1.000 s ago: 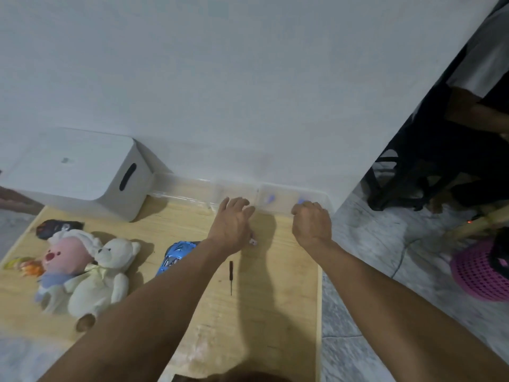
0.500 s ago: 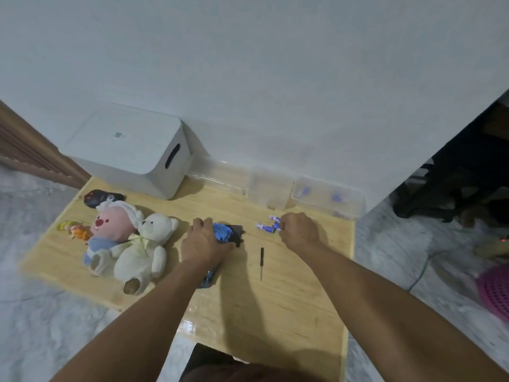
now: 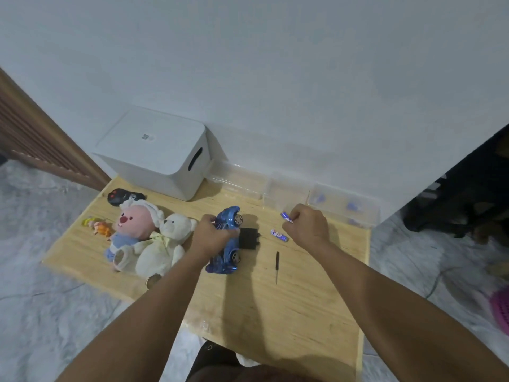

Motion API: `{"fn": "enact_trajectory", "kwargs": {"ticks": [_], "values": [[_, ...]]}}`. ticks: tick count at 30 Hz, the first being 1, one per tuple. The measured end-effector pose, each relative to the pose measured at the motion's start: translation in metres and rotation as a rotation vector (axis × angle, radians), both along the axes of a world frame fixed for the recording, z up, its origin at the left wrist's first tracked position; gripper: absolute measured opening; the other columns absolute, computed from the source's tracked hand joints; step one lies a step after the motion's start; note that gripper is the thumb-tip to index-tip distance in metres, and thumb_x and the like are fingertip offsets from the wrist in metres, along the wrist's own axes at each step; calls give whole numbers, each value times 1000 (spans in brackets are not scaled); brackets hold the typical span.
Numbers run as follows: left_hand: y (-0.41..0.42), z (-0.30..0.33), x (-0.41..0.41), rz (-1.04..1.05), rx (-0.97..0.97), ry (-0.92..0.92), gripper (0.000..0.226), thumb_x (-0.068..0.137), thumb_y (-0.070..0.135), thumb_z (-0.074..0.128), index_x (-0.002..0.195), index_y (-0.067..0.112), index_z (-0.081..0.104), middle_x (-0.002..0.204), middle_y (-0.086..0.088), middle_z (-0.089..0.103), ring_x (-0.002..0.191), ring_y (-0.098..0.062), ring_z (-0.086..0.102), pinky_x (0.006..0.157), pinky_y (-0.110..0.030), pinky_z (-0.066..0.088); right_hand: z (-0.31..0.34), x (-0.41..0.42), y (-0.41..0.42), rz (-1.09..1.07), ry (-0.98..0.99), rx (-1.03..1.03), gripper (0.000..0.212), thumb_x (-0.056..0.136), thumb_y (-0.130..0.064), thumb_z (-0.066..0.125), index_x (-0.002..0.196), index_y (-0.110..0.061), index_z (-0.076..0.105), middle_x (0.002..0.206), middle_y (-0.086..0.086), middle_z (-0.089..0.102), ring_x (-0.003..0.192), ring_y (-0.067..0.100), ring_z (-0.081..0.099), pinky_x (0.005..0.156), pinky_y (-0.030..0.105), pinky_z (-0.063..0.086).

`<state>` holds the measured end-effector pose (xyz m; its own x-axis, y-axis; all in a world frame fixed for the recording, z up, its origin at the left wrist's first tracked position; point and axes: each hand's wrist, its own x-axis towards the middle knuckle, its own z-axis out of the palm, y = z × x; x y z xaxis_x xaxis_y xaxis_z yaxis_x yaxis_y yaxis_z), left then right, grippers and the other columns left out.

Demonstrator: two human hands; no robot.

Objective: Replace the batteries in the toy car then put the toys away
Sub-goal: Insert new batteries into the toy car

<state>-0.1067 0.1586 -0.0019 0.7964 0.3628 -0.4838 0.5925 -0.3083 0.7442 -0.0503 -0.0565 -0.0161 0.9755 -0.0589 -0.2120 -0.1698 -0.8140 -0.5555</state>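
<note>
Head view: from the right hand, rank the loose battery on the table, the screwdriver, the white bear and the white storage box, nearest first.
From the right hand:
1. Loose battery, just to its left on the table.
2. Screwdriver, toward the person, slightly left.
3. White bear, left of the toy car.
4. White storage box, far left corner by the wall.

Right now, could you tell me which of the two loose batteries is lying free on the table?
The battery nearer the toy car; the other battery is pinched in the right hand.

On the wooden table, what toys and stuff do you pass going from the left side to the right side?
Little orange doll → pink plush → white teddy bear → left hand → blue toy car → screwdriver → right hand.
</note>
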Motion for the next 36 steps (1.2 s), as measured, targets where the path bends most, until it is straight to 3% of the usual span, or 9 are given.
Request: {"fn": "enact_trajectory", "kwargs": {"ticks": [4, 7, 11, 15, 18, 20, 24, 29, 36], "values": [[3, 20, 4, 242, -700, 40, 31, 88, 27, 59, 106, 2, 62, 85, -12, 64, 72, -27, 61, 68, -33, 51, 22, 2, 18, -88, 30, 442, 5, 74, -10, 66, 76, -14, 67, 75, -1, 66, 71, 21, 66, 66, 37, 59], [2, 25, 6, 225, -883, 0, 37, 86, 36, 53, 104, 5, 63, 87, -16, 65, 76, -31, 61, 71, -37, 52, 39, 4, 26, -133, 90, 688, 11, 79, -1, 63, 78, -11, 67, 76, 1, 63, 73, 19, 61, 62, 30, 58], [-4, 30, 8, 187, -910, -54, 36, 86, 35, 52, 105, 6, 64, 87, -15, 64, 75, -31, 60, 73, -38, 51, 55, 5, 30, -114, 124, 868, 20, 77, 0, 75, 93, -7, 64, 86, 6, 63, 77, 17, 61, 61, 25, 54], [-13, 36, 12, 157, -913, -104, 33, 89, 31, 48, 104, 6, 64, 87, -15, 65, 71, -31, 63, 70, -36, 52, 63, 3, 31, -90, 109, 971, 23, 70, -1, 82, 82, -6, 62, 76, 9, 66, 69, 17, 64, 64, 28, 58], [-22, 39, 15, 156, -864, -131, 30, 94, 27, 43, 103, 7, 64, 92, -12, 65, 76, -30, 64, 71, -36, 53, 63, 2, 33, -73, 46, 898, 21, 67, -7, 85, 73, -10, 65, 68, 5, 69, 63, 14, 64, 63, 28, 56], [-27, 41, 17, 138, -871, -131, 36, 93, 26, 45, 116, 6, 63, 104, -16, 62, 80, -32, 65, 71, -38, 55, 62, 1, 33, -77, -23, 841, 20, 66, -10, 86, 70, -13, 66, 67, 1, 70, 59, 11, 64, 61, 26, 52], [-36, 47, 22, 86, -887, -245, 37, 96, 15, 38, 118, 27, 64, 101, -10, 70, 81, -28, 68, 68, -39, 59, 59, -3, 34, -111, -143, 793, 19, 67, -13, 85, 69, -15, 67, 71, 0, 70, 68, 12, 68, 64, 22, 54], [-46, 48, 25, 88, -829, -287, 43, 102, 19, 34, 136, 41, 50, 123, -6, 66, 107, -30, 66, 86, -47, 55, 57, -4, 38, -175, -236, 752, 16, 69, -14, 84, 69, -21, 69, 71, -5, 70, 72, 12, 68, 70, 25, 56], [-55, 47, 24, 173, -907, -287, 42, 103, 20, 30, 124, 42, 58, 116, -8, 70, 105, -32, 67, 92, -54, 51, 53, -10, 40, -187, -271, 687, 3, 75, -16, 78, 74, -16, 76, 71, -9, 71, 68, 6, 66, 69, 23, 54]]}}
